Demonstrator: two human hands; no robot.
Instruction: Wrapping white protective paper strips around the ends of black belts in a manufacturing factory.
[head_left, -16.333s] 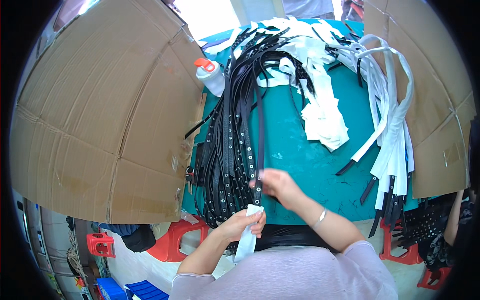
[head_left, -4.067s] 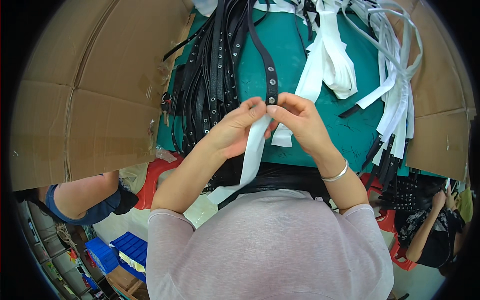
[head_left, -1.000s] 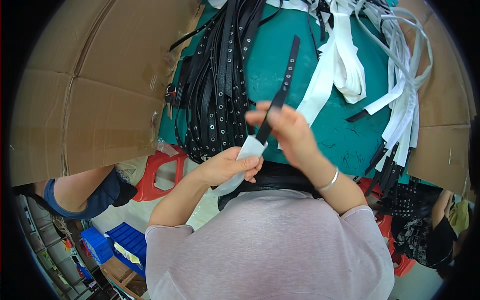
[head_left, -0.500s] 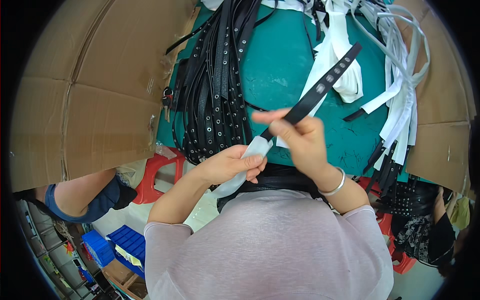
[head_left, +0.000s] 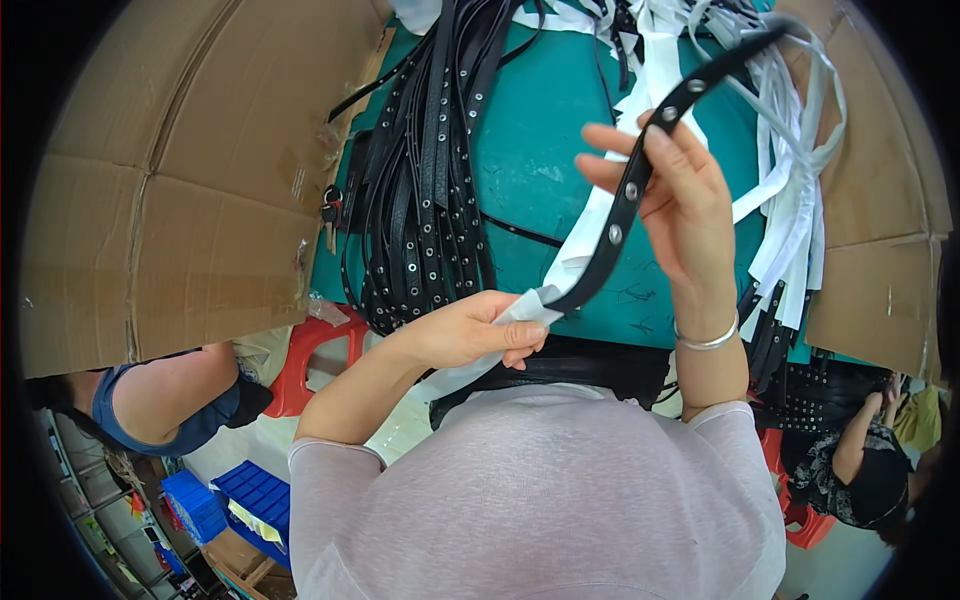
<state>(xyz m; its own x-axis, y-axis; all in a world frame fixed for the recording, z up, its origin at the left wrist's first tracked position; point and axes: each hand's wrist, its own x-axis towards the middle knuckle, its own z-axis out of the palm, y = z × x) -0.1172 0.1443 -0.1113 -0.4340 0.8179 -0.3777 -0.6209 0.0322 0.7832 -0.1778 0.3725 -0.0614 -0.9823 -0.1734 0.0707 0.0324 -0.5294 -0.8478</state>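
A black belt (head_left: 628, 200) with silver eyelets runs up and to the right between my hands, its far tip blurred. Its near end goes into a white wrapping sleeve (head_left: 530, 308). My left hand (head_left: 460, 332) is closed round that sleeve, thumb on top, just below where the belt comes out. With my right hand (head_left: 688, 200) I pinch the belt partway along, thumb against it, the other fingers loosely extended. To the left lies a heap of black eyelet belts (head_left: 425, 190). White strips (head_left: 672, 70) lie behind the belt.
A green tabletop (head_left: 530, 130) lies beneath, flanked by cardboard on the left (head_left: 225, 210) and right (head_left: 880, 290). White-wrapped belts (head_left: 790, 225) hang at the right edge. Keys (head_left: 332, 205) lie by the left cardboard. Two other people sit at the sides. Blue bins (head_left: 255, 505) stand lower left.
My right hand has moved up and right, along the belt toward its far end. More of the belt now shows, curving upward. My left hand has stayed almost in place on the sleeve.
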